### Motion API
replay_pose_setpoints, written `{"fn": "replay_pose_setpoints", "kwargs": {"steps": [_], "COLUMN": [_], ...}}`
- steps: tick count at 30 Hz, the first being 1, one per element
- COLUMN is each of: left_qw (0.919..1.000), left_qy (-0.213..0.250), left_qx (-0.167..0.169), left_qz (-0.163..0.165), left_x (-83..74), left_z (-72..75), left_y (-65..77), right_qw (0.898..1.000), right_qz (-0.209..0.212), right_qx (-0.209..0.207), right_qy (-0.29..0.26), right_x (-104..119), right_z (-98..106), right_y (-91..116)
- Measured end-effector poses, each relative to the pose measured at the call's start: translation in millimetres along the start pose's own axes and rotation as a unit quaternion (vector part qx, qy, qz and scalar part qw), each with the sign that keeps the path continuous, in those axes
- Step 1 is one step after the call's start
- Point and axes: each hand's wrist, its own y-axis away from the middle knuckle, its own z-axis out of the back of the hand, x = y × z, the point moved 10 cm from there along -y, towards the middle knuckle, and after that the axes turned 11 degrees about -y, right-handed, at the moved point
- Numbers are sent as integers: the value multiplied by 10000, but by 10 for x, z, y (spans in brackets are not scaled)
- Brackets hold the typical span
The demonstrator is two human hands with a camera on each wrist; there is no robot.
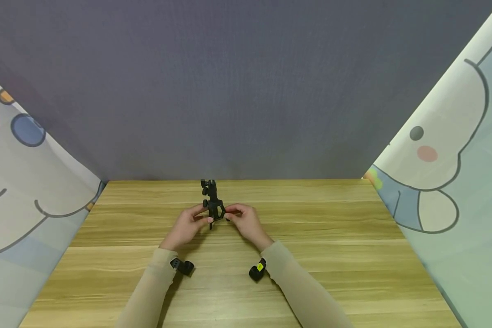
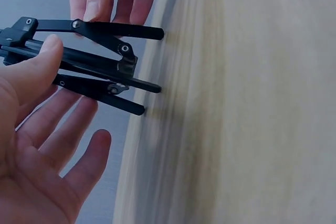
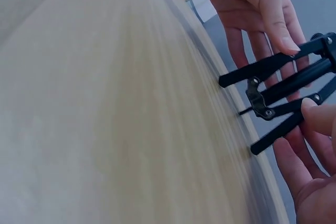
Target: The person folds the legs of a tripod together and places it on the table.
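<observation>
A small black tripod stands roughly upright between the two hands, toward the back of the table. Its legs are partly spread, joined by hinged braces that show in the left wrist view. My left hand holds the tripod from the left side, thumb across a leg and fingers behind. From the right, my right hand pinches another leg between thumb and fingers. The leg tips are close over the tabletop. Up top, the tripod's head has knobs sticking out to the left.
The wooden table ends at a dark grey upright panel at the back. Cartoon-printed cloths hang at the left and right. A small black camera is strapped to each wrist.
</observation>
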Motion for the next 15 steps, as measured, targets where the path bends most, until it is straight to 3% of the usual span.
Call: {"fn": "replay_pose_setpoints", "kwargs": {"steps": [7,15], "left_qw": [10000,10000], "left_qy": [-60,-14], "left_qx": [20,61], "left_qz": [23,-21], "left_x": [-26,-15], "left_z": [-5,-8], "left_y": [-14,-18], "right_qw": [9996,9999], "right_qz": [6,-88], "right_qx": [-31,-14], "right_qy": [272,122], "right_x": [0,-41], "right_z": [-31,-41], "right_y": [-1,-8]}}
